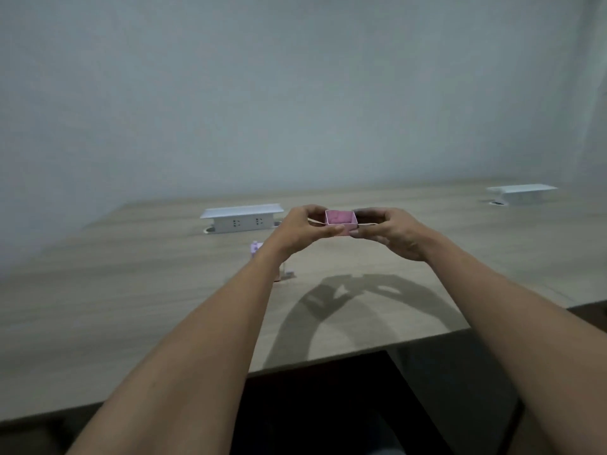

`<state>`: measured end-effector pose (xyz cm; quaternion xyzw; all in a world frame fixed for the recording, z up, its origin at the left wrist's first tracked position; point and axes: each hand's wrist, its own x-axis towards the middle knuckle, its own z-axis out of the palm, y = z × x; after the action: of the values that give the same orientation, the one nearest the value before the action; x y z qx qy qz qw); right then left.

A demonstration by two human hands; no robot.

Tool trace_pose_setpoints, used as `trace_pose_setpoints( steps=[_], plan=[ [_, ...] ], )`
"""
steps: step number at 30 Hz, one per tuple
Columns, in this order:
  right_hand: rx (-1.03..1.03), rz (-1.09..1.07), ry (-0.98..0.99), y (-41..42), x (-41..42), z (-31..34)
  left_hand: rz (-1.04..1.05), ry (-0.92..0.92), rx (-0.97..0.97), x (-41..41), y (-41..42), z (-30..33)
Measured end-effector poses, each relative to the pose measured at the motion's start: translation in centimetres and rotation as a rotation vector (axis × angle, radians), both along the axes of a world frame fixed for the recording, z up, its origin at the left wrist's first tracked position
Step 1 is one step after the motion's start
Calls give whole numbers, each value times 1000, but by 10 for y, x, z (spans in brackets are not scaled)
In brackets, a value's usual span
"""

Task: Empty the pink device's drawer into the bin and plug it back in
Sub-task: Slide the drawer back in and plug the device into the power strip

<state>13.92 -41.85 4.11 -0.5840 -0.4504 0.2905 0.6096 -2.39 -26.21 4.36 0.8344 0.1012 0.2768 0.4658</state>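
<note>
1. The table carried a socket box; no bin was visible.
2. The left hand and right hand each pinched one end of the drawer, holding it above the table.
3. The pink device sat mostly hidden behind the left wrist.
4. The drawer, open side up, appeared light, rigid and thin-walled; gripping its short end walls seemed safest.

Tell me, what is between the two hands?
In the head view, the pink drawer sits between the left hand and the right hand. Both hands pinch it by its sides, open side up, above the table.
</note>
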Motion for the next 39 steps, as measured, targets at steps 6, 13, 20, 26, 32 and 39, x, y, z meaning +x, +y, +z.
trace_pose_setpoints(
  steps=[6, 13, 20, 26, 32, 39],
  plan=[
    [4, 144, -36, 79, -33, 0, 146, -23, -36, -52, 58, -6],
    [-27, 56, -91, 136, -52, -28, 340, -90, -79, -111, 108, -18],
    [-111, 93, -130, 155, -53, -55, 399, 2, -145, -144, 136, -58],
    [-127, 140, -141, 157, -51, -61, 339, 126, -272, -143, 137, -93],
    [-127, 162, -135, 159, -45, -62, 322, 153, -235, -129, 131, -99],
    [-101, 160, -85, 164, -39, -71, 322, 165, -257, -121, 132, -101]
  ],
)
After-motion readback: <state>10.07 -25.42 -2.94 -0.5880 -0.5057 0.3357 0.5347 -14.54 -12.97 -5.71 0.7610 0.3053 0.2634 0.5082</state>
